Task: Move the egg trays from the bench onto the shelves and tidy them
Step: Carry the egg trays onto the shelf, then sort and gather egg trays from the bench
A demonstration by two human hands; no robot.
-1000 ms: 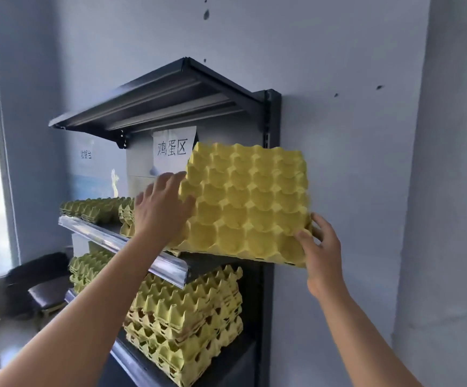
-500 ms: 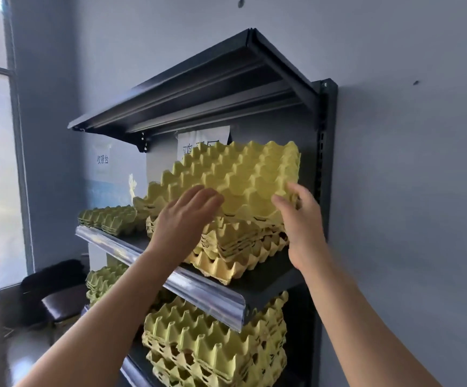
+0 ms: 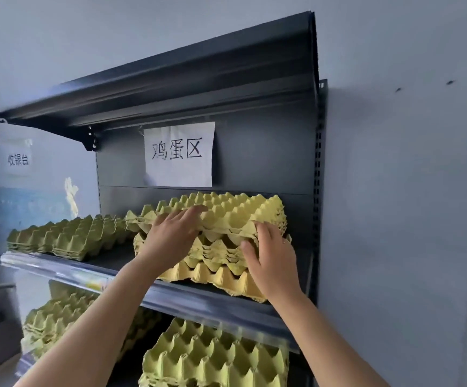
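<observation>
At the far left I see a small white paper notice [image 3: 17, 159] on the grey wall. Next to it, on the dark metal middle shelf [image 3: 87, 275], lies a low pile of greenish moulded-pulp egg trays [image 3: 67, 238]. Below that a second greenish pile [image 3: 59, 317] sits on the lower shelf.

Moving right, my left hand [image 3: 171, 238] reaches up with its fingers [image 3: 193, 212] straight and close together. They lie flat over the front edge of the top yellow pulp egg tray [image 3: 226, 210]. That tray rests on a taller stack of yellow egg trays [image 3: 215, 255], which stands on the middle shelf just beside the low pile. The layers of the stack are not squarely lined up. Above it a white paper sign with black characters [image 3: 179, 155] hangs on the shelf's back panel.

My right hand [image 3: 271, 258] presses the stack's front right corner, fingers spread wide and gripping nothing. Beneath it another pile of yellow-green trays [image 3: 215, 358] fills the lower shelf. The slotted dark upright [image 3: 320, 191] closes the unit on the right.
</observation>
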